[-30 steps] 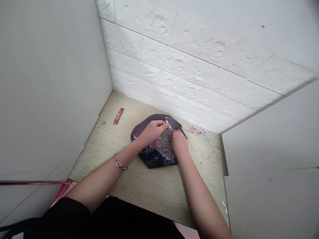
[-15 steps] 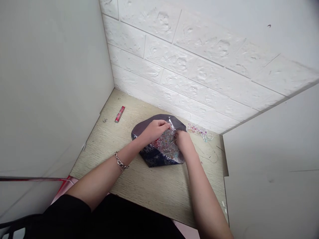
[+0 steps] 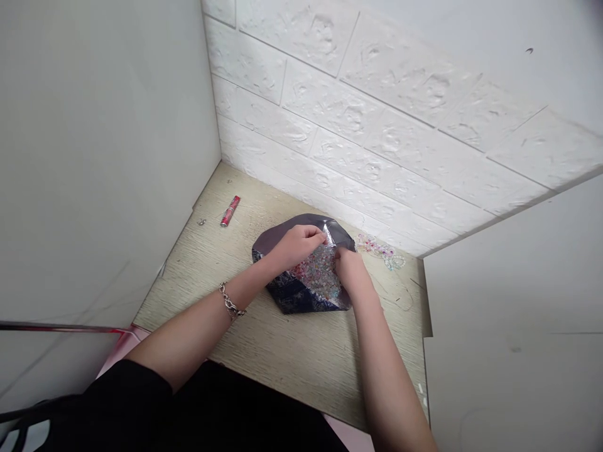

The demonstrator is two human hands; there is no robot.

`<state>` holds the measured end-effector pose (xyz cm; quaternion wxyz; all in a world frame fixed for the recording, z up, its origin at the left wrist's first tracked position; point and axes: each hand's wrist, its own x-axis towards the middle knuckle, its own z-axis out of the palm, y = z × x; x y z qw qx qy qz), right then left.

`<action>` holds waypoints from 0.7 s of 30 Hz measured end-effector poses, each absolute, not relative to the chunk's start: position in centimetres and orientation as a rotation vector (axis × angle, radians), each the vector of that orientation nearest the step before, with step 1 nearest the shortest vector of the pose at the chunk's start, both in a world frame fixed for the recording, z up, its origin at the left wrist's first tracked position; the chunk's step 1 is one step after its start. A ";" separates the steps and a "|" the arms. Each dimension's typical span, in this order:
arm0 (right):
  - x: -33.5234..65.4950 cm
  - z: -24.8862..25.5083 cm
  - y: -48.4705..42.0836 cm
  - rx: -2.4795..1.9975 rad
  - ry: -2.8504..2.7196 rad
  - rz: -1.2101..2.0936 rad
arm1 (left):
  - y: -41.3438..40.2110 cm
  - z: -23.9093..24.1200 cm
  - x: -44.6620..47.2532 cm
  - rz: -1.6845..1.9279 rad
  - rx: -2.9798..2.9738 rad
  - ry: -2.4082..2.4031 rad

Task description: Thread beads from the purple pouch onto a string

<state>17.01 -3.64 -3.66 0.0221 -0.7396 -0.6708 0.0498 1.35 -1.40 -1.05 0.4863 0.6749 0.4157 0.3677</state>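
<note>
White brick-patterned wall [image 3: 339, 150] backs the bench [image 3: 301, 351], and near that back edge sits a dark container [image 3: 289, 300] of beads [image 3: 318, 273]. The right hand [image 3: 351, 270] has just shifted outward to the container's right side, so more beads lie uncovered for picking. Its fingers are curled; the left hand [image 3: 296, 245] has its fingers nearly pinched together. From here I can't tell whether either grips anything.
</note>
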 end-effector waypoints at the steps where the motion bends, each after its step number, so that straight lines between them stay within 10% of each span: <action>1: 17.0 -3.7 -3.6 -2.291 -2.087 0.163 | -1.4 -1.0 1.3 0.892 1.647 1.009; 21: 16.2 -3.8 -4.3 -2.255 -2.125 0.181 | -1.4 -1.1 1.4 0.860 1.657 1.010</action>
